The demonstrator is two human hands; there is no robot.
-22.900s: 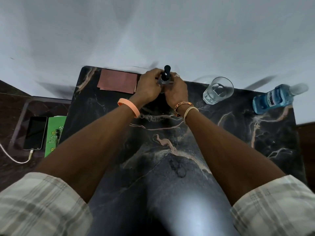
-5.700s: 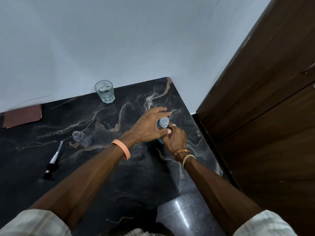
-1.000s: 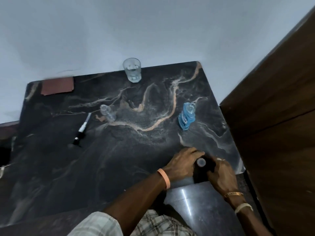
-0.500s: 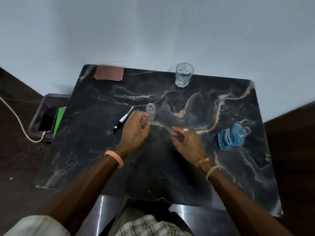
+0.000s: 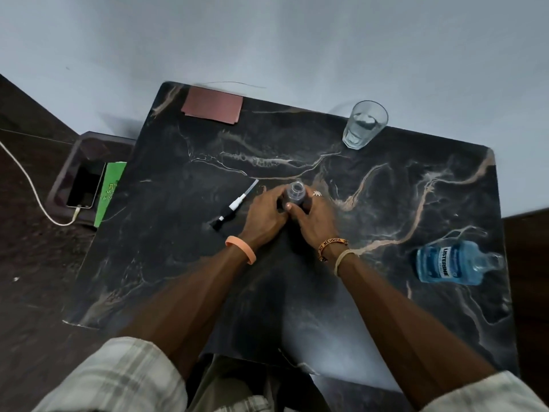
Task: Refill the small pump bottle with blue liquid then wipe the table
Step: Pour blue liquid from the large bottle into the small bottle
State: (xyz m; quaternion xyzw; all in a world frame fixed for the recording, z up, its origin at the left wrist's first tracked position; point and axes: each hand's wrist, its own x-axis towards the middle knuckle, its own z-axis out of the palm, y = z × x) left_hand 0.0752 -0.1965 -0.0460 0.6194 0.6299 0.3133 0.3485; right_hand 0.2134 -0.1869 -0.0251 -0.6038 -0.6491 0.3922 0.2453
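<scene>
At mid-frame I have my left hand (image 5: 265, 214) and right hand (image 5: 312, 217) wrapped around the uncapped bottle (image 5: 294, 194), fingers pressed on its sides, standing on the table (image 5: 178, 263). Pump (image 5: 236, 205) lies just left; mouthwash (image 5: 445, 263) at right.

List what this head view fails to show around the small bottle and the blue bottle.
- Small bottle: its lower body and any fill level, hidden by the left hand and right hand wrapped around it.
- Blue bottle: whether its cap is on; the clear neck is blurred.
- Pump head: its nozzle end, too small and dark against the table.
</scene>
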